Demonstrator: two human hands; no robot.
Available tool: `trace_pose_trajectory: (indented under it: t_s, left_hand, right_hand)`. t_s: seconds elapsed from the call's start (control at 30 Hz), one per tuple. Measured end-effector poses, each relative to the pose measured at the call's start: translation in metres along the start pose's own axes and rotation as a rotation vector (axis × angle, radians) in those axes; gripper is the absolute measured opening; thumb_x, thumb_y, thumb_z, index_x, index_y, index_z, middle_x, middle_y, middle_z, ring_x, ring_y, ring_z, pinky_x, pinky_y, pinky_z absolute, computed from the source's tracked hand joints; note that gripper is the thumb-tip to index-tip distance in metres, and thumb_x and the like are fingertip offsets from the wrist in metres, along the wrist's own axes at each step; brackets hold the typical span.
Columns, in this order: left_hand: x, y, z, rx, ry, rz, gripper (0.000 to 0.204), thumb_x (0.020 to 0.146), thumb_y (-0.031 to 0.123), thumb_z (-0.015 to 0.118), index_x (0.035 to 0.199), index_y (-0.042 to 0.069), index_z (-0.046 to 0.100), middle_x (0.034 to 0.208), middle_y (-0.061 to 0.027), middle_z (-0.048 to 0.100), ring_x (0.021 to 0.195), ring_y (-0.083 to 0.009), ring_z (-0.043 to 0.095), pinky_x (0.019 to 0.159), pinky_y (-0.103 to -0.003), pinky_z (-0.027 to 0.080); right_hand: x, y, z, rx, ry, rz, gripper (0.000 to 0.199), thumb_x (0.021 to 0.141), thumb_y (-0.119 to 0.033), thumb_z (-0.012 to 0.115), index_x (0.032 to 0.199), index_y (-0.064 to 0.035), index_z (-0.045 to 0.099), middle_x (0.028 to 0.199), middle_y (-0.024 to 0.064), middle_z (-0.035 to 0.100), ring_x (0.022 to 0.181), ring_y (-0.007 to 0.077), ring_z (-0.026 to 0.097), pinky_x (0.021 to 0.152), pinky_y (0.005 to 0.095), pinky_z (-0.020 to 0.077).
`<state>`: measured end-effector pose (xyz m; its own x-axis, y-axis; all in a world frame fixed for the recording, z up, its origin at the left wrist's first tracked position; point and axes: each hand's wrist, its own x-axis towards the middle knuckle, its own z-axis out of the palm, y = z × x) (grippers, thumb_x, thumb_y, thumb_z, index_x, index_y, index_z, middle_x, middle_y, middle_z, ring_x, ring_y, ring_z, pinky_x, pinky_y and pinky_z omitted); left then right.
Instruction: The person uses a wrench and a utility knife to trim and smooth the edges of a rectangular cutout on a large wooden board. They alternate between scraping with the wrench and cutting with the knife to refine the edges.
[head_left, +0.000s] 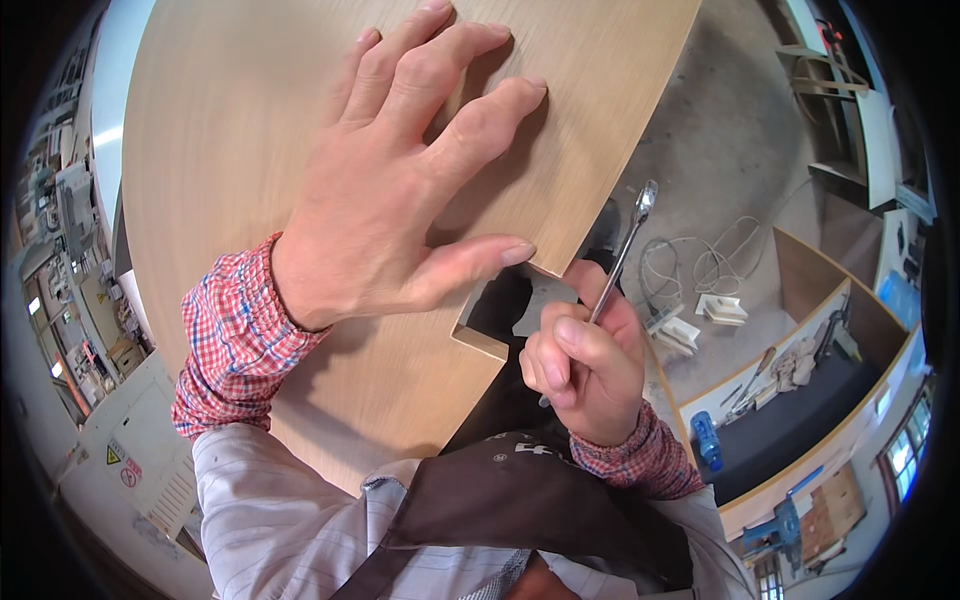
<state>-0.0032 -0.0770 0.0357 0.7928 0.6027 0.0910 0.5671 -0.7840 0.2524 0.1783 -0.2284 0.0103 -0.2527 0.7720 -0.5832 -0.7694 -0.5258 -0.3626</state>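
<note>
Concrete floor [745, 130] beyond. Wood-grain panel [220, 150] lies beneath your left hand [385, 200], fingers spread apart — likely stiff, heavyish; take it by the edges. Your right hand [600, 370] curls round a metal tool [622, 257] beside it — probably hard, slick; hold mid-shaft.

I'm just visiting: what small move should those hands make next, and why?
Perhaps the left hand should draw its thumb back a little from the notch in the wooden board. The thumb reaches the notch's edge, and the right hand grips a metal tool close by; the left fingers are spread over the board.
</note>
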Motion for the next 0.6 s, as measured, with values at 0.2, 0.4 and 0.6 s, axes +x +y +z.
trace_pose_trajectory:
  t_s: [0.2,0.4,0.6]
  left_hand:
    - [0.000,-0.001,-0.001,0.007,-0.002,0.009,0.084,0.081,0.063,0.068,0.142,0.008,0.055,0.151,-0.0222,0.043,0.142,-0.0479,0.037,0.115,-0.060,0.028]
    - [-0.003,-0.013,0.009,0.117,0.038,0.115,0.078,0.086,0.057,0.066,0.141,0.003,0.054,0.147,-0.0261,0.043,0.140,-0.0490,0.037,0.115,-0.060,0.029]
    - [-0.007,-0.010,-0.007,-0.149,-0.039,0.018,0.076,0.087,0.056,0.068,0.138,0.001,0.055,0.139,-0.0311,0.046,0.134,-0.0514,0.042,0.110,-0.064,0.034]
  right_hand:
    - [0.010,-0.001,-0.005,0.041,-0.035,0.027,0.044,0.098,-0.009,0.051,0.139,0.0032,0.044,0.065,0.0040,0.055,0.047,0.0088,0.046,0.044,0.0230,0.0355]
    - [0.002,0.002,-0.005,-0.051,0.004,-0.009,0.039,0.100,-0.007,0.045,0.138,-0.0011,0.045,0.062,0.0026,0.051,0.043,0.0088,0.042,0.046,0.0245,0.0360]
    - [0.005,0.009,-0.003,-0.075,0.058,-0.061,0.042,0.101,-0.006,0.044,0.143,-0.0025,0.044,0.061,0.0026,0.051,0.044,0.0087,0.041,0.047,0.0247,0.0367]
